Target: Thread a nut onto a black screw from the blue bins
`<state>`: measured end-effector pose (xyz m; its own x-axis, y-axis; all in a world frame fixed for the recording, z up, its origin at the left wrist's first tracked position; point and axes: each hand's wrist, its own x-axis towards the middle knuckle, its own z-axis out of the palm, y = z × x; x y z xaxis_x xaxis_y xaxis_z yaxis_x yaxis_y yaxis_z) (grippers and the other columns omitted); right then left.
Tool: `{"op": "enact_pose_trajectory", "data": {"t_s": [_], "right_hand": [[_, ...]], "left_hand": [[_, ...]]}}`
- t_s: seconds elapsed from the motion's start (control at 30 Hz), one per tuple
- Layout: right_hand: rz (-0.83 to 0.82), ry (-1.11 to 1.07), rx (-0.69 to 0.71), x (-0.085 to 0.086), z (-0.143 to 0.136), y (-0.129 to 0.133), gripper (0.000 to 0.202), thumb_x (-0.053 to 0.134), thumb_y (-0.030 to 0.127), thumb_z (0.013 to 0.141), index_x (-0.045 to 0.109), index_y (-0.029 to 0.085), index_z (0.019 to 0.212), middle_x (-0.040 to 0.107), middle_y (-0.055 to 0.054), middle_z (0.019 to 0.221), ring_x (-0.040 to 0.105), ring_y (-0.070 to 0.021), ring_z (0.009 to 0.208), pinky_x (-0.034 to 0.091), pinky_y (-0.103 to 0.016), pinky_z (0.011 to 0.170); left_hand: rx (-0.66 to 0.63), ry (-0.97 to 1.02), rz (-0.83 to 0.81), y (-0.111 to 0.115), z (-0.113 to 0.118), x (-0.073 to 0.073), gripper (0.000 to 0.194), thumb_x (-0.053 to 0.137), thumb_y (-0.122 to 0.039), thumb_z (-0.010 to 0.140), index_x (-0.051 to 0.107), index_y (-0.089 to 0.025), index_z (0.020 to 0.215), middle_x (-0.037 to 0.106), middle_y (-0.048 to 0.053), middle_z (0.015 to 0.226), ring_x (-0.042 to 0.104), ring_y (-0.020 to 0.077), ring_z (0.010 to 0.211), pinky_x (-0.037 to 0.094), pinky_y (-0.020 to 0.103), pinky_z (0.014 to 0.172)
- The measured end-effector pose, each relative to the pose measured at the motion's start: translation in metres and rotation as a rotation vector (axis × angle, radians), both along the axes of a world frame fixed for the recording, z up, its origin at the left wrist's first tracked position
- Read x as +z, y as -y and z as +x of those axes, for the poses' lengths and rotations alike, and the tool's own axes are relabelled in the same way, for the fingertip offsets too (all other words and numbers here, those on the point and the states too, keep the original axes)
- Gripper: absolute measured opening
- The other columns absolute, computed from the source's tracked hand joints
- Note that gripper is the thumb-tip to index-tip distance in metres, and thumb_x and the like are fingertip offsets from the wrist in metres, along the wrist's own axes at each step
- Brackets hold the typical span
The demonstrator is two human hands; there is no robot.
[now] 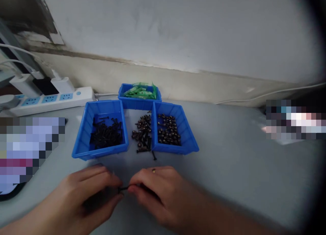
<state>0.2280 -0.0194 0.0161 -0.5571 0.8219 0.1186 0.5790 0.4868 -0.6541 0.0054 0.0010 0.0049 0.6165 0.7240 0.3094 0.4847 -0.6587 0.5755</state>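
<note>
Near the grey bench's front edge, left hand and right hand pinch one small black screw between closed fingertips; no writing is readable.

1. The left hand and right hand are meeting fingertip to fingertip over the table, pinching a small dark screw between them.
2. A loose screw pile is lying between two blue bins of dark fasteners.
3. A third bin is holding green pieces behind them.
</note>
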Motion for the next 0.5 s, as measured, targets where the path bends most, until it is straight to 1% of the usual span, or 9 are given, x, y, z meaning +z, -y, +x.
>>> {"op": "enact_pose_trajectory", "data": {"t_s": [0.1, 0.2, 0.33, 0.43, 0.5], "right_hand": [[0.063, -0.036, -0.022, -0.0013, 0.0001, -0.0017, 0.019, 0.047, 0.027, 0.099, 0.064, 0.017, 0.095, 0.069, 0.0, 0.082, 0.064, -0.0131, 0.073, 0.043, -0.022, 0.069], [0.064, -0.029, -0.004, -0.0022, 0.0005, -0.004, 0.019, 0.049, 0.026, 0.099, 0.064, 0.016, 0.094, 0.069, 0.0, 0.082, 0.064, -0.0132, 0.073, 0.043, -0.022, 0.069], [0.064, 0.004, 0.021, -0.0031, 0.0, -0.0043, 0.018, 0.049, 0.025, 0.099, 0.065, 0.016, 0.097, 0.07, -0.001, 0.084, 0.065, -0.0142, 0.077, 0.044, -0.023, 0.073], [0.118, -0.014, 0.022, -0.0044, -0.0013, -0.003, 0.017, 0.05, 0.022, 0.098, 0.066, 0.015, 0.095, 0.07, -0.002, 0.083, 0.065, -0.0146, 0.076, 0.045, -0.023, 0.074], [0.148, -0.017, 0.017, -0.0052, -0.0027, -0.0025, 0.019, 0.05, 0.022, 0.097, 0.066, 0.015, 0.094, 0.07, -0.003, 0.082, 0.065, -0.0145, 0.076, 0.045, -0.023, 0.073]], "left_hand": [[-0.032, -0.014, -0.025, -0.0009, -0.0014, -0.0015, 0.007, 0.053, -0.03, 0.092, 0.06, -0.03, 0.093, 0.063, -0.008, 0.07, 0.062, 0.0061, 0.058, 0.049, 0.011, 0.054], [-0.026, -0.015, -0.015, -0.0037, -0.002, -0.0022, 0.008, 0.052, -0.033, 0.094, 0.06, -0.031, 0.097, 0.065, -0.008, 0.075, 0.065, 0.0059, 0.062, 0.05, 0.01, 0.057], [0.004, -0.007, 0.055, -0.0057, -0.0011, -0.0013, 0.011, 0.051, -0.038, 0.095, 0.058, -0.032, 0.1, 0.067, -0.009, 0.08, 0.066, 0.0057, 0.066, 0.051, 0.009, 0.06], [0.002, -0.03, 0.117, -0.0038, -0.0008, 0.0011, 0.012, 0.048, -0.04, 0.097, 0.057, -0.033, 0.101, 0.068, -0.009, 0.082, 0.067, 0.0063, 0.069, 0.051, 0.008, 0.061], [-0.006, -0.025, 0.129, -0.002, -0.0012, 0.0027, 0.014, 0.046, -0.041, 0.098, 0.057, -0.033, 0.103, 0.069, -0.009, 0.083, 0.067, 0.0069, 0.072, 0.052, 0.009, 0.063]]}}
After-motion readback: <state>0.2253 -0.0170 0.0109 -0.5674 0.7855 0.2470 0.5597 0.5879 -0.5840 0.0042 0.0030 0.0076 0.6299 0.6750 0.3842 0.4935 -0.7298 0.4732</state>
